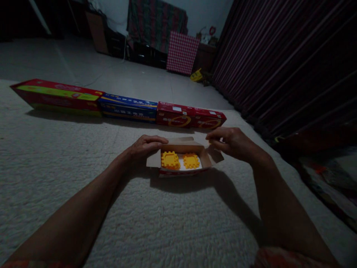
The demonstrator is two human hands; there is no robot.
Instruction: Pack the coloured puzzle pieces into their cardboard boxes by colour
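Note:
A small open cardboard box (178, 172) lies on the pale mat in front of me. Inside it sit two yellow notched puzzle tiles, one on the left (170, 159) and one on the right (191, 160). My left hand (145, 147) curls over the box's left side, its fingers closed on the left flap. My right hand (231, 142) hovers over the right end, fingers pinched together at the box's right flap (216, 154). Whether a small yellow piece is in that pinch I cannot make out.
A row of long boxes lies across the mat beyond: a red-and-green one (55, 96), a blue one (128, 107), two red ones (191, 117). A dark striped curtain (292, 63) runs along the right. A checked panel (182, 52) leans at the back.

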